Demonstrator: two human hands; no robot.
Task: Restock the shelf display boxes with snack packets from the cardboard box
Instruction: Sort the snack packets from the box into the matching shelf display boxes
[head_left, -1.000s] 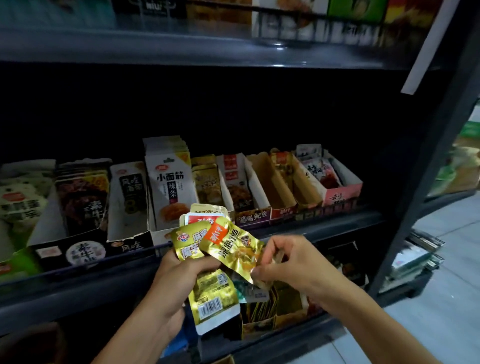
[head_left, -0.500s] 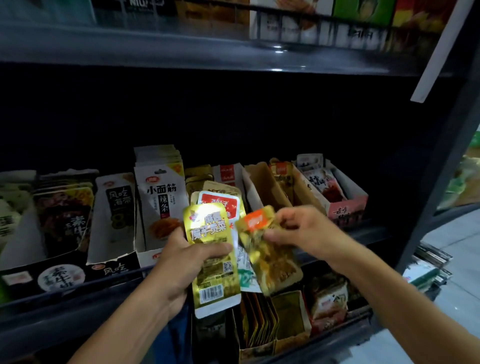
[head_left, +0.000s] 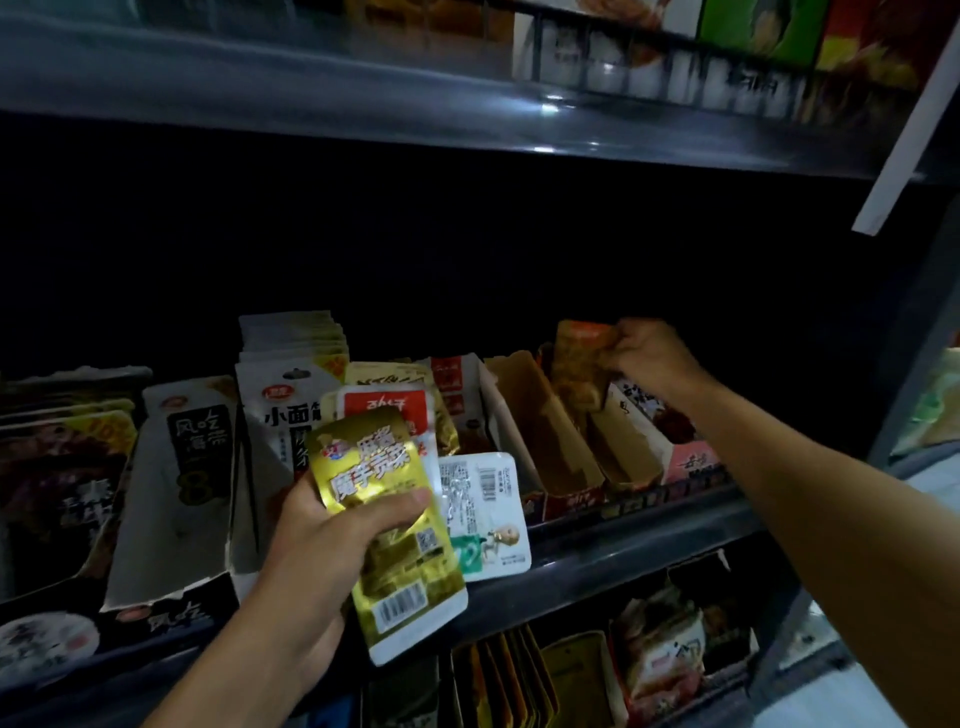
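right hand (head_left: 649, 358): your fingers pinch the orange-topped packet (head_left: 579, 371) over the brown display box (head_left: 602, 447); drop it upright.
left hand (head_left: 322, 566): gripping the gold packet (head_left: 384, 509) stack, keep it fanned.

Dark metal shelving unit (head_left: 597, 558), dim interior, glare on upper shelf edge (head_left: 550, 106), pale floor (head_left: 852, 701) at right

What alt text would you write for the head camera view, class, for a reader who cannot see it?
A person's right hand lowers an orange-topped snack packet into a cardboard display box on a dark shop shelf. The left hand grips a fan of packets, a gold packet in front.
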